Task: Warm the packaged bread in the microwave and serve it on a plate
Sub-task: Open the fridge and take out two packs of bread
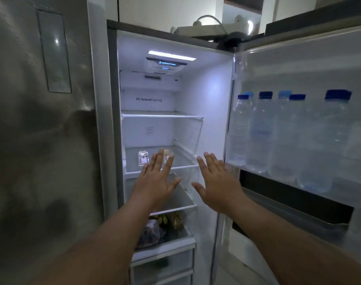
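I hold both hands flat, fingers spread, grasping nothing, before the open fridge's middle shelf (175, 166). My left hand (158, 177) is nearer the packaged bread (143, 158), which stands upright just beyond its fingertips, slightly leftward; my right hand (216, 182) hangs farther right.

left hand (158, 177) is covering part of a pale item (167, 152) behind it | clear packet (143, 159) just left: contents too small to tell
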